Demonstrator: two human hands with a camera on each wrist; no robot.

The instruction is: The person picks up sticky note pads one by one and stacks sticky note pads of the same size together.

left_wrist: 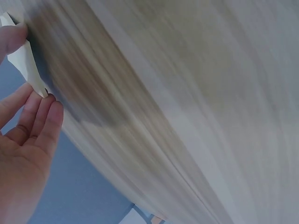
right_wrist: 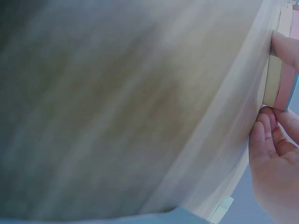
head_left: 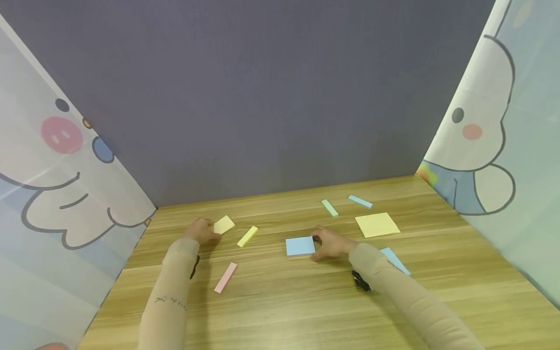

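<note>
L hand (head_left: 200, 231), far L on a wood-grain table (head_left: 271, 311), pinched a small pale-yellow paper pad (head_left: 225, 224) by its edges, thumb opposite fingertips. R hand (head_left: 331, 243), nr table centre, gripped a rectangular light-blue-topped stack of paper pads (head_left: 300, 246) at its R end, thumb on the near side, fingers on the far; pink and cream layers showed under the blue. The stack seemed to lie flat on the wood, tho the R wrist view was too blurry to be sure. Btwn the hands lay a bright-yellow paper strip (head_left: 247, 236), w/ a pink paper strip (head_left: 225, 277) on its near side. Beyond R hand: a pale-green paper strip (head_left: 330, 208), a light-blue paper strip (head_left: 360, 201) and a larger pale-yellow square pad (head_left: 377, 225). A beige sleeve (head_left: 415, 291) partly hid a flat light-blue pad (head_left: 395, 261).
</note>
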